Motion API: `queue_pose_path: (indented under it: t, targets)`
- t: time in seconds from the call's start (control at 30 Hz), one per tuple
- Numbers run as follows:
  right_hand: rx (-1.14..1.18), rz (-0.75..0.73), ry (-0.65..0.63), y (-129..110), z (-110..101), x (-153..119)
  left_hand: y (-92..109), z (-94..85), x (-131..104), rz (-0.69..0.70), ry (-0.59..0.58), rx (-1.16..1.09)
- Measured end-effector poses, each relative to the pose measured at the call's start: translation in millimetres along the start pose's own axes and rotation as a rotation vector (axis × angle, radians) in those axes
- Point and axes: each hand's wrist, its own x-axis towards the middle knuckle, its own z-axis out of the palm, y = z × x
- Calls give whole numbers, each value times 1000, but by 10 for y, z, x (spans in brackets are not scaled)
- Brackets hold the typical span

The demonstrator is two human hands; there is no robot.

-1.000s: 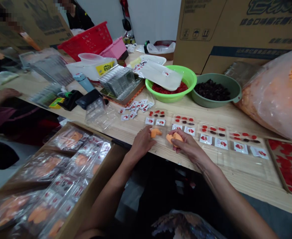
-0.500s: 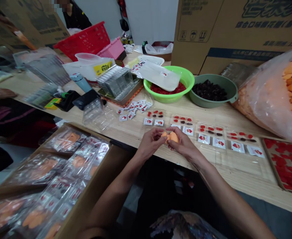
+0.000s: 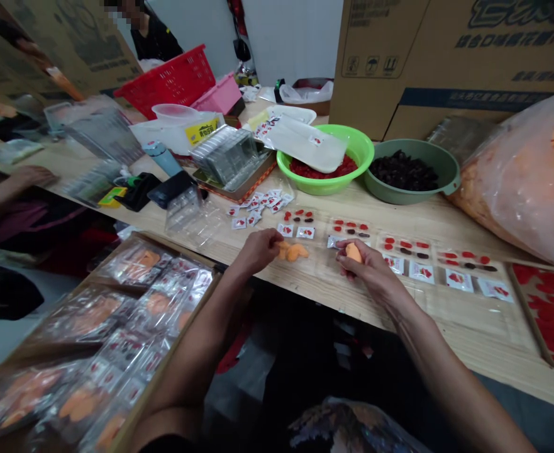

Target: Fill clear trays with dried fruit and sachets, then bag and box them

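Left hand (image 3: 258, 248) grip closed, touching orange pieces (image 3: 294, 252) on desk (image 3: 399, 217). Right hand (image 3: 368, 270) grip pinches one orange slice (image 3: 353, 252), near tray row (image 3: 399, 255).

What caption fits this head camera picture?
Left hand sets orange pieces on a clear tray; right hand holds another orange piece.

Orange piece (image 3: 353, 252) in right hand (image 3: 368, 272), over table (image 3: 451, 314).
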Motion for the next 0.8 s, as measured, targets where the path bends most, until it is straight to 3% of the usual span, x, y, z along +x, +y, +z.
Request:
queue_pose_path:
  t: [0.1, 0.27, 0.4, 0.5, 0.53, 0.67, 0.8]
  targets:
    - [14, 1, -21, 7, 21, -14, 31, 116, 45, 61, 9, 115]
    - [27, 32, -12, -13, 0, -52, -13, 264, -9, 36, 112, 214]
    - [197, 72, -59, -28, -45, -69, -11, 352, -138, 79, 153, 141]
    - [408, 110, -114, -29, -58, -68, 233, 479, -237, 75, 285, -94]
    - [458, 111, -123, -31, -57, -66, 361, 535, -263, 61, 256, -253]
    - [457, 26, -114, -68, -48, -78, 865, 779, -284, -53, -98, -913]
    - [306, -70, -89, -108, -117, -136, 1066, 952, -179, -160, -195, -1249]
